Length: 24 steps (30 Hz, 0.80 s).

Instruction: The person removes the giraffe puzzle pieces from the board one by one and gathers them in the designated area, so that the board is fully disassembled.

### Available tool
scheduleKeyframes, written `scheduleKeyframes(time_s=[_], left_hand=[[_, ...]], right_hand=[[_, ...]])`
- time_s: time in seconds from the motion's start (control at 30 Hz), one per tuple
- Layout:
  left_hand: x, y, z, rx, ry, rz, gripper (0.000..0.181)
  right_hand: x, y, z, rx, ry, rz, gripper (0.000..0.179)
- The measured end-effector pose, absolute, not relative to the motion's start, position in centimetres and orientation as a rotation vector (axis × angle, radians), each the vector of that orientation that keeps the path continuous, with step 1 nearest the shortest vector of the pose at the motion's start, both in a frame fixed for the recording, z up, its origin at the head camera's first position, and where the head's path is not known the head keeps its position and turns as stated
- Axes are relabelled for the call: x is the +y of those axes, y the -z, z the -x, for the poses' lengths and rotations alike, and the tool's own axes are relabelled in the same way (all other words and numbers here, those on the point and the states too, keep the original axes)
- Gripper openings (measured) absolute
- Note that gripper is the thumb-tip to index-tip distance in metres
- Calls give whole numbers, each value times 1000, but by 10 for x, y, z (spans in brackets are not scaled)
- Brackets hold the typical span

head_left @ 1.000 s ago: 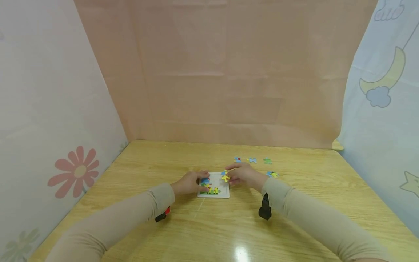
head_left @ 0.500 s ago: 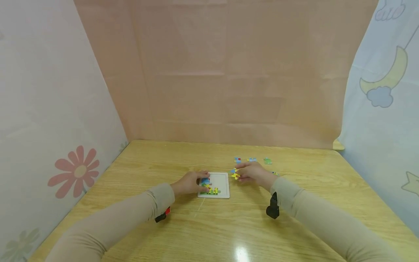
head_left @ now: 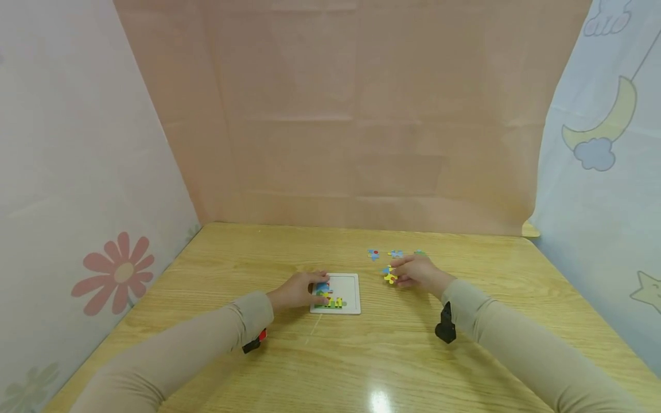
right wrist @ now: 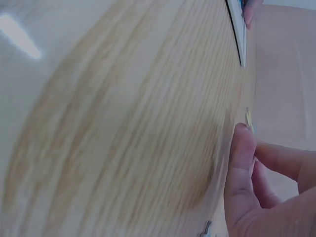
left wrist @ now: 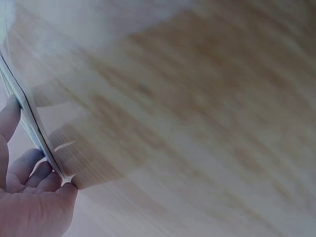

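Note:
A white square puzzle board [head_left: 347,287] lies mid-table, with several joined pieces [head_left: 335,304] along its left and near sides. My left hand [head_left: 296,291] grips the board's left side, thumb and fingers reaching over the pieces. In the left wrist view, fingertips [left wrist: 33,165] bend against the board's edge [left wrist: 34,116]. To the right of the board, my right hand [head_left: 419,270] pinches a yellow and blue jigsaw piece [head_left: 389,276] between thumb and fingers. The right wrist view shows just a thin yellow edge of that jigsaw piece [right wrist: 249,118] beyond the thumb.
Loose jigsaw pieces lie beyond my right hand: one blue with a red dot [head_left: 374,254], one mostly blue [head_left: 396,253] and a green one [head_left: 420,252], partly covered. A tan backdrop [head_left: 330,172] stands behind the wooden table [head_left: 258,246], with printed cloths [head_left: 588,189] at both sides.
My right hand has moved right, away from over the board, carrying the jigsaw piece with it. The left hand keeps its place on the board.

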State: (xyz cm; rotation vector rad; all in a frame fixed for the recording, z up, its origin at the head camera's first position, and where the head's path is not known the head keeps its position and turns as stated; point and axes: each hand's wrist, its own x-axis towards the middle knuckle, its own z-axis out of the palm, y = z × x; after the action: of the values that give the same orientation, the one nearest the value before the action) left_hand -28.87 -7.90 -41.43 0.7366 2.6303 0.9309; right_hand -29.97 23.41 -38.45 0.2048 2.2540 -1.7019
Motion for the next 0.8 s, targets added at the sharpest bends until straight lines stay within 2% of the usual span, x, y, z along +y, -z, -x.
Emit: scheduleKeyframes(time_s=[0.33,0.8], left_hand=[[-80,414,288,2630,-914,-720,66],[-77,409,284,2632,-920,-701,65]], right_hand=[[249,388,307,2399,1574,-349,30],[250,388,308,2555,1414,-385,18]])
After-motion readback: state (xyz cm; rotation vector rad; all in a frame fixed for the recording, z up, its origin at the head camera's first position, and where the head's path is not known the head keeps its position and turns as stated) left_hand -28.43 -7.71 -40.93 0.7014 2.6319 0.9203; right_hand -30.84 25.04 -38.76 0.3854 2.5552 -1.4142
